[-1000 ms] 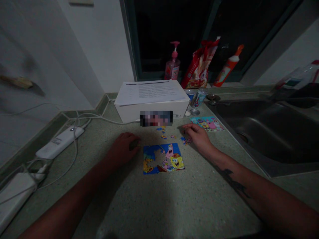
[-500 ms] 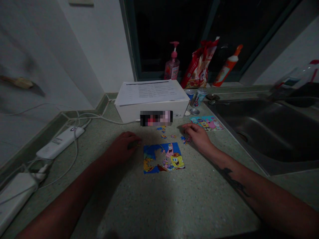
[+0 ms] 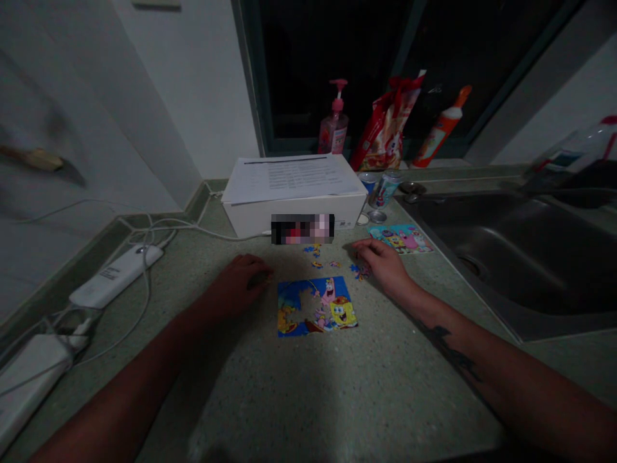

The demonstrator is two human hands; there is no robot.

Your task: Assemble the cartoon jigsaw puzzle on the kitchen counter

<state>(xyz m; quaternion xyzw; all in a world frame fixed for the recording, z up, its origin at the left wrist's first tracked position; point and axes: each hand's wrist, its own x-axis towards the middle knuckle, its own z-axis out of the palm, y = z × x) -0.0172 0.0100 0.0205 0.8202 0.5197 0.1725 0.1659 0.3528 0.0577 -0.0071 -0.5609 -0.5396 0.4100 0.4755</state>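
A partly assembled jigsaw puzzle (image 3: 341,311) with cartoon figures on blue lies flat on the counter, with a gap through its middle and upper left. My left hand (image 3: 243,281) rests just left of it, fingers curled and the tips close together; whatever they hold is too dark to make out. To the upper right, my right hand (image 3: 380,260) has its fingers bent in a pinch, its contents hidden. Close by its fingers lies a small cluster of loose puzzle pieces (image 3: 359,272). More puzzle pieces (image 3: 312,249) are scattered behind the jigsaw, including a single puzzle piece (image 3: 335,264).
A white box (image 3: 250,217) topped with printed paper (image 3: 294,177) stands at the back. A cartoon picture card (image 3: 402,238) lies beyond my right hand, near a can (image 3: 387,189) and the sink (image 3: 501,257). White power strips (image 3: 116,276) and cables run along the left.
Both hands stay in nearly the same places. The jigsaw and the loose pieces show no clear movement.
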